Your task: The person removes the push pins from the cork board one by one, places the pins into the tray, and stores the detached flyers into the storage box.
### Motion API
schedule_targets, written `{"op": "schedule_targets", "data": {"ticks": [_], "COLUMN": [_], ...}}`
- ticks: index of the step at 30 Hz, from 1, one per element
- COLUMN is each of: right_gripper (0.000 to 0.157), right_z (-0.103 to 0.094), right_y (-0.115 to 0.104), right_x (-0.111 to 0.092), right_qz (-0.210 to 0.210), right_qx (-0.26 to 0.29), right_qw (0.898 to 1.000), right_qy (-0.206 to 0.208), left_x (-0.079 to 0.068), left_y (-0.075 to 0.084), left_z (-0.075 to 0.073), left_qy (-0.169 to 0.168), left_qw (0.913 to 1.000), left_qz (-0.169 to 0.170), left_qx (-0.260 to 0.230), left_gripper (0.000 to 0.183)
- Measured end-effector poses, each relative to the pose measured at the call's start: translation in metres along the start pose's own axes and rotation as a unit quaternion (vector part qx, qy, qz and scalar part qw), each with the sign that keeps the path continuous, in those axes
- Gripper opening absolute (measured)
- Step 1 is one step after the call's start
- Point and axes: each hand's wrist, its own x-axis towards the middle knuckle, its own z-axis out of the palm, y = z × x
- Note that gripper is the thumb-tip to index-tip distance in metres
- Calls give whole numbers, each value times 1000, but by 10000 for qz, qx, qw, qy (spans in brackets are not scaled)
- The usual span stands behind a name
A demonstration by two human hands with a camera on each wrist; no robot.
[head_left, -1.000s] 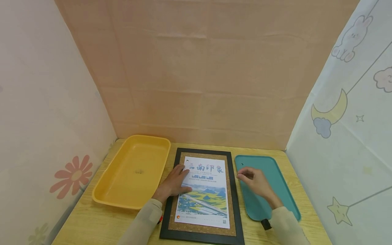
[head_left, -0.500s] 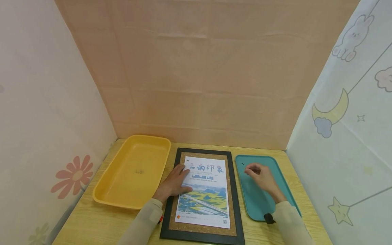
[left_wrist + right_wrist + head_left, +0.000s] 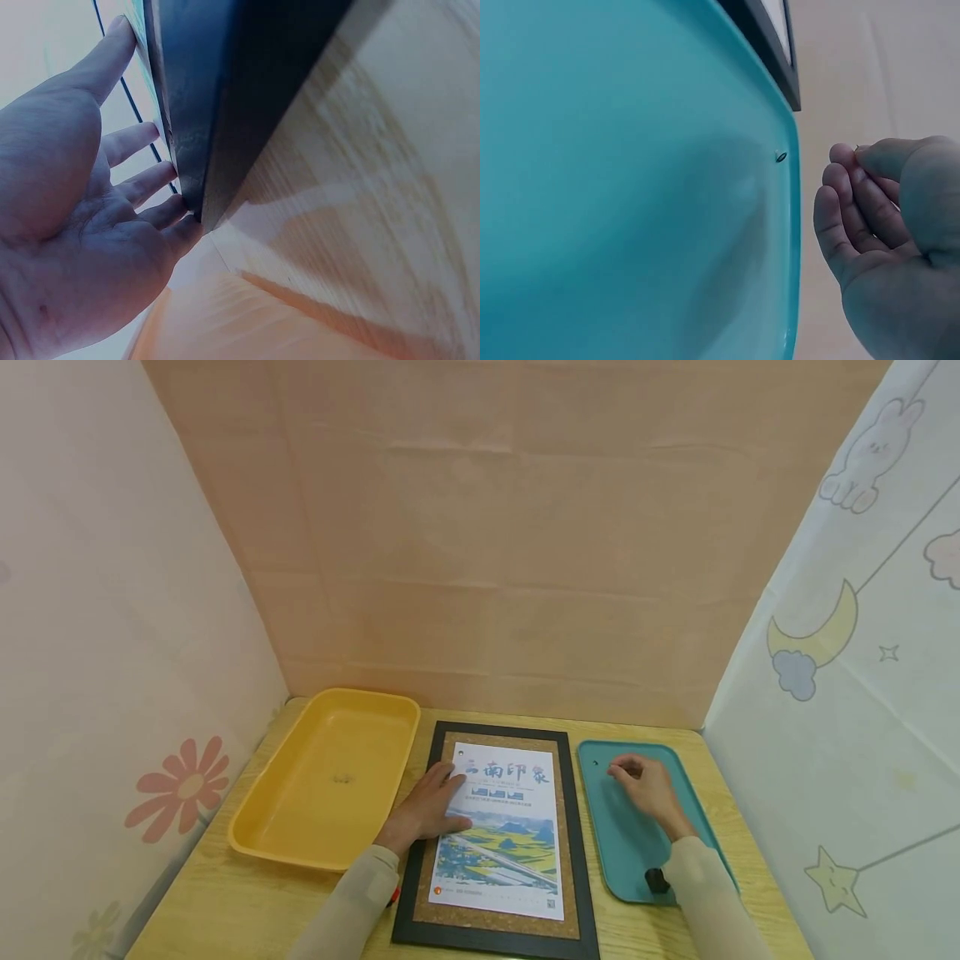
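A printed poster [image 3: 495, 852] with a landscape picture lies on a cork board with a black frame [image 3: 573, 827]. A small round metallic tack head [image 3: 461, 752] sits at the poster's upper left corner. My left hand [image 3: 426, 810] rests on the poster's left side, fingers spread; in the left wrist view its fingertips lie along the frame [image 3: 191, 97]. Over the teal tray [image 3: 630, 860] my right hand [image 3: 648, 789] pinches a tiny thumbtack [image 3: 857, 148] between thumb and index finger, mostly hidden, with a sliver showing. Another small tack [image 3: 781, 157] lies in the tray's corner.
A deep yellow tray [image 3: 337, 810] stands left of the board on the wooden table [image 3: 195, 918]. Fabric walls close in the left, right [image 3: 795, 777] and back [image 3: 495, 635]. A small black device [image 3: 657, 881] sits by my right cuff.
My right hand has moved to the right and slightly farther away, from the tray's left edge to over its middle. My left hand stays on the poster.
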Motion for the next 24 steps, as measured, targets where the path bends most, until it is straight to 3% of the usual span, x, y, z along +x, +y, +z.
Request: {"op": "schedule_targets", "data": {"ticks": [24], "right_gripper": [15], "right_z": [10], "right_y": [18], "right_x": [27], "right_qz": [12], "right_qx": [-532], "right_qw": [9985], "right_qy": [-134], "left_x": [2], "left_y": [-1], "left_z": [1], "left_qy": [45], "left_qw": [9999], "left_qz": [54], "left_qx": [126], "left_gripper": [87]}}
